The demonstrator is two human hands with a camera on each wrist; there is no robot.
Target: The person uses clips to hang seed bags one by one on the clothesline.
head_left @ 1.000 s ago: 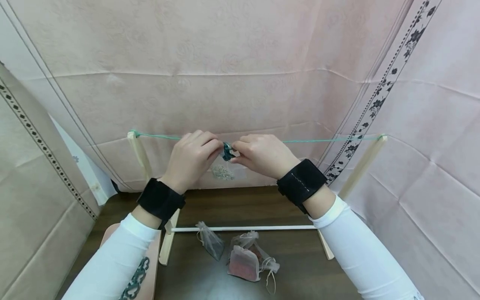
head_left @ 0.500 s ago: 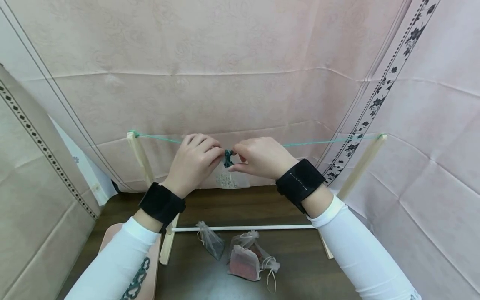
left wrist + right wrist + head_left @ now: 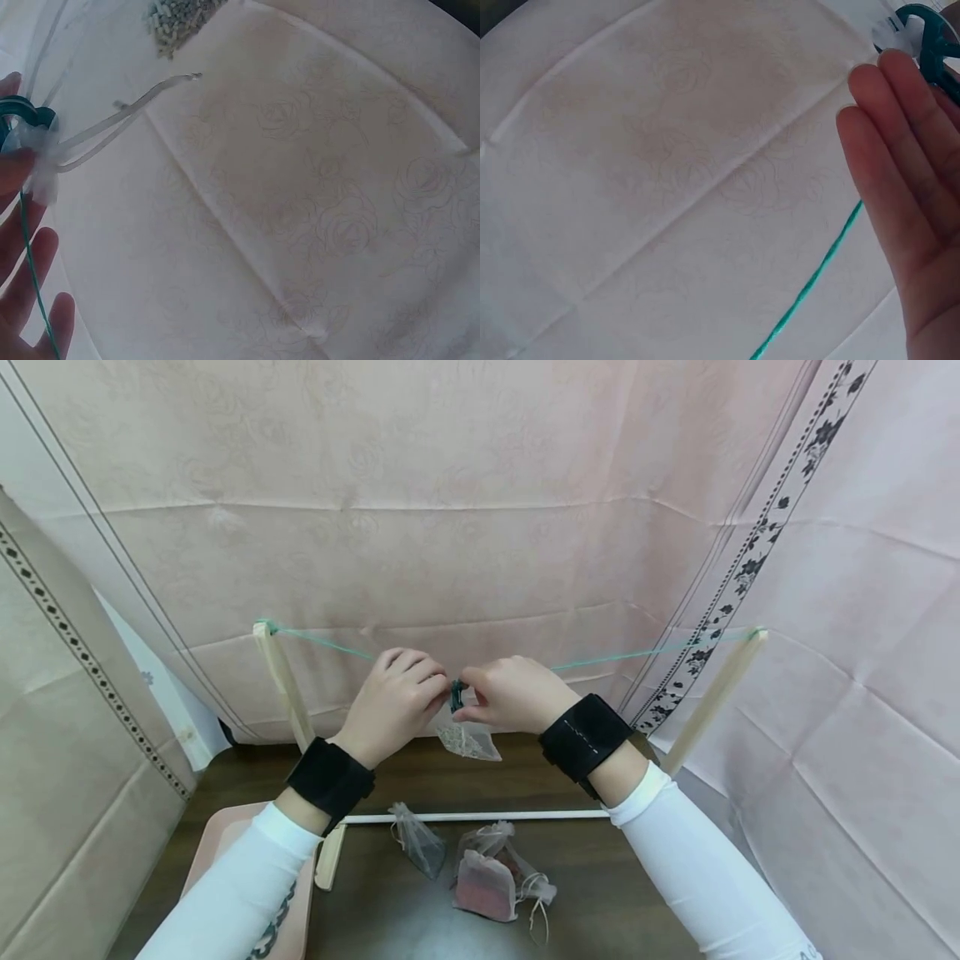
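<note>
Between my hands, at the middle of the green string (image 3: 622,657), is a dark teal plastic clip (image 3: 457,695). Below it a sheer drawstring bag (image 3: 468,741) of pale granules hangs tilted. My left hand (image 3: 397,697) pinches the gathered bag neck (image 3: 41,165) beside the clip; in the left wrist view its other fingers are spread and the string passes them. Thumb and index finger of my right hand (image 3: 521,693) pinch the clip from the right. In the right wrist view, the other fingers extend below the clip (image 3: 932,45). Whether the clip's jaws enclose the string is hidden.
The string is tied to two wooden posts, left (image 3: 281,685) and right (image 3: 712,702). A white rod (image 3: 480,817) joins them low down. In front lie a grey sheer bag (image 3: 423,847) and a pink-filled bag (image 3: 483,885). A pink tray (image 3: 213,843) holds teal clips (image 3: 273,931).
Both hands have moved down, pulling the string into a sag with the clip and bag. The bag has swung into fuller view below the hands.
</note>
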